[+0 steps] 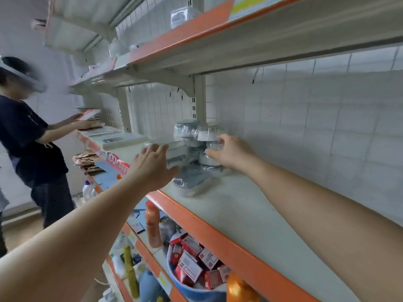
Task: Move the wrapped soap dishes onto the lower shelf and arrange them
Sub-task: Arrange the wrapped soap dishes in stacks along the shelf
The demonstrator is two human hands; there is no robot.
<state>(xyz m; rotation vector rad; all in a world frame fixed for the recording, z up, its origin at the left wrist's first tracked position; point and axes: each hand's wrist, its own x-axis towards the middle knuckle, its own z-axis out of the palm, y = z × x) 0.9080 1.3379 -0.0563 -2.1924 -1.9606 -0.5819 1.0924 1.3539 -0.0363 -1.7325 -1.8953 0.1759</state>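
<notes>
Dishes [197, 149] sit stacked on shelf [250, 212] by the back wall, prob light, rigid, slick in film, so w/ your right hand [231, 152] gripping the stack and left hand [152, 165] open beside it, squeeze the sides, not the wrap.

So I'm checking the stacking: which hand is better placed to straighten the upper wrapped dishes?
Probably the right hand: its fingers already curl around the upper wrapped soap dishes, while the left hand sits lower, open beside the pile.
</notes>
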